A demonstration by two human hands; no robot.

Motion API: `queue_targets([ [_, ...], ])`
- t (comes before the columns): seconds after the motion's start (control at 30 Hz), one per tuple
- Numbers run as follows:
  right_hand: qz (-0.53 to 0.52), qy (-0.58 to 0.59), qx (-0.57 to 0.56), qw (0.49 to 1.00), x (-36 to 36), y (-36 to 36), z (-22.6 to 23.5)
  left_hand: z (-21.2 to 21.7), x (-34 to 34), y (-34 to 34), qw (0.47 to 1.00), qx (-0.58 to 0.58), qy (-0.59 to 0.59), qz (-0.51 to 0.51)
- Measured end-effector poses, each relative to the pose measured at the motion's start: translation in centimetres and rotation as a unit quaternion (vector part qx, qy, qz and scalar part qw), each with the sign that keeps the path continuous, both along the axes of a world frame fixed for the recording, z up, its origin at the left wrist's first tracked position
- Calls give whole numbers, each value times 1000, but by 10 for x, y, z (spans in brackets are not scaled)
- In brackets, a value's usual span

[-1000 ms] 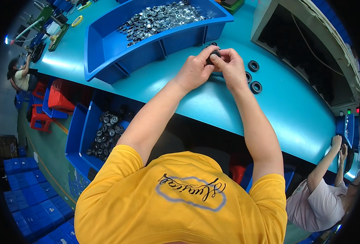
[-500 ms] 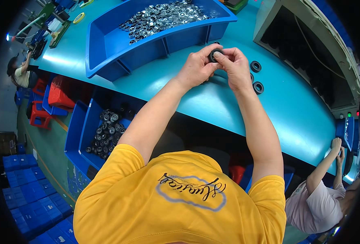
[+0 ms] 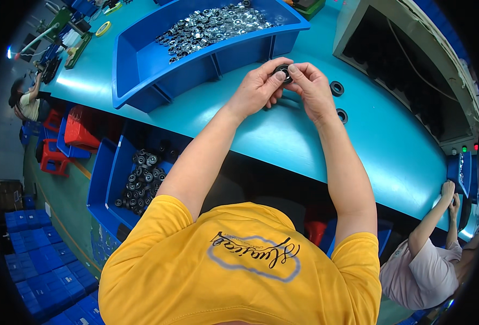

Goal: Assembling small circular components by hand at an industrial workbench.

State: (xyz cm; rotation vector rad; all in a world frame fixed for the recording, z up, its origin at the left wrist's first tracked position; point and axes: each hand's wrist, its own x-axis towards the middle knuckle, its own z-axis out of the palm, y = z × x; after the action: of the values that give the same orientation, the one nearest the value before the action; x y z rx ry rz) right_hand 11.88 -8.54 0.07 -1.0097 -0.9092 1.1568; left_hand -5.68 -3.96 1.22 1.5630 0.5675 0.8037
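Note:
Both hands meet above the teal table and hold one small black ring-shaped wheel (image 3: 284, 72) between thumbs and fingers. My left hand (image 3: 255, 91) grips its left side, the thumb lying on the face. My right hand (image 3: 313, 91) pinches the right side, thumb near the upper edge. The fingers cover part of the wheel, so whether something sits inside its middle is hard to see. Right of my right hand, a black ring (image 3: 337, 88) and another black ring (image 3: 341, 115) lie on the table.
Beyond my hands stands a blue bin (image 3: 190, 70) of shiny metal bearing-like parts (image 3: 217, 27). Below the table's left edge, another blue bin (image 3: 112, 179) holds black wheels (image 3: 142, 181). A grey box-shaped machine (image 3: 353, 27) is at right. Co-workers sit far left and lower right.
Both hands have shifted slightly left with the wheel, and its face shows more now. My left thumb has moved across it. The co-workers stay in place.

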Motion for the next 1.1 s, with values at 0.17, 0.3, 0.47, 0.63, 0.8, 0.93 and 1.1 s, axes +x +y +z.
queue_targets([
  [0.17, -31, -97, -11, 995, -5, 0, 2, -10, 4, 1, 999, -10, -28, 33],
  [0.3, -4, -13, -10, 1000, -5, 3, -5, -9, 2, 1, 999, -16, -38, 27],
  [0.47, 12, 46, -40, 998, -7, 1, 2, -4, 4, 0, 998, 2, -39, 50],
  [0.63, -16, 30, 0, 999, -8, 0, 4, -5, 6, -1, 992, -49, -102, 49],
  [0.8, -39, -45, -7, 998, -8, 1, 5, -6, 7, -5, 994, 64, -16, 91],
  [0.93, -28, -42, -1, 999, -5, 1, -1, -12, 8, 0, 991, 91, 2, 97],
  [1.1, -14, 15, -42, 999, -6, 0, 4, -13, 8, -3, 987, 121, -16, 107],
])
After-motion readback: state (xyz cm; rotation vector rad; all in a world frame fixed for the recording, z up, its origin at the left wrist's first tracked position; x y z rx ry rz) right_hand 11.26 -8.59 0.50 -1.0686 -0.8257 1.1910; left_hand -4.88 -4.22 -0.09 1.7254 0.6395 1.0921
